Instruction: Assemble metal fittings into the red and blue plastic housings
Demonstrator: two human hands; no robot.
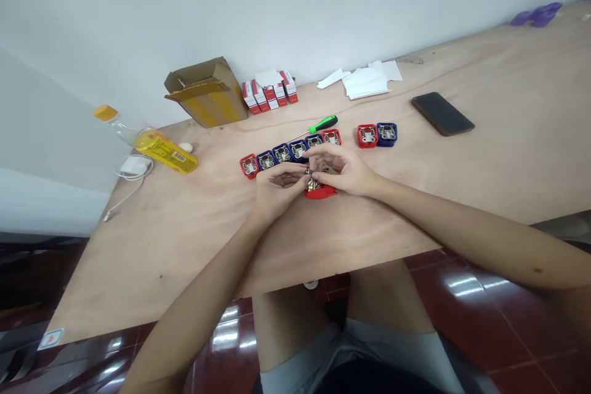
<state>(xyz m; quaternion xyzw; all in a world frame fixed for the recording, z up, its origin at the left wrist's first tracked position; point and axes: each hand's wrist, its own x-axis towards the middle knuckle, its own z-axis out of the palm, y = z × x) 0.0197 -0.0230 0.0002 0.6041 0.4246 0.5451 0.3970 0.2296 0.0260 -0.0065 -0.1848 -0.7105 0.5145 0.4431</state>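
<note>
My left hand (280, 189) and my right hand (351, 170) meet at the middle of the table. Pinched between their fingertips is a small silvery metal part (308, 173), too small to make out fully. Right below the fingers lies a red plastic cover (322, 193) with brass-coloured metal pieces (313, 184) in it, partly hidden by the hands. Just beyond, a slanting row of red and blue battery terminal clamps (281, 153) stands side by side, each with metal fittings on top. One red clamp (367, 135) and one blue clamp (386, 134) sit together at the right.
Behind the row lies a green-and-black screwdriver (324, 124). A cardboard box (212, 98), small red-and-white boxes (272, 97) and white papers (367, 81) are along the wall. A yellow-labelled bottle (166, 149) and white charger (133, 165) lie left; a phone (442, 113) lies right.
</note>
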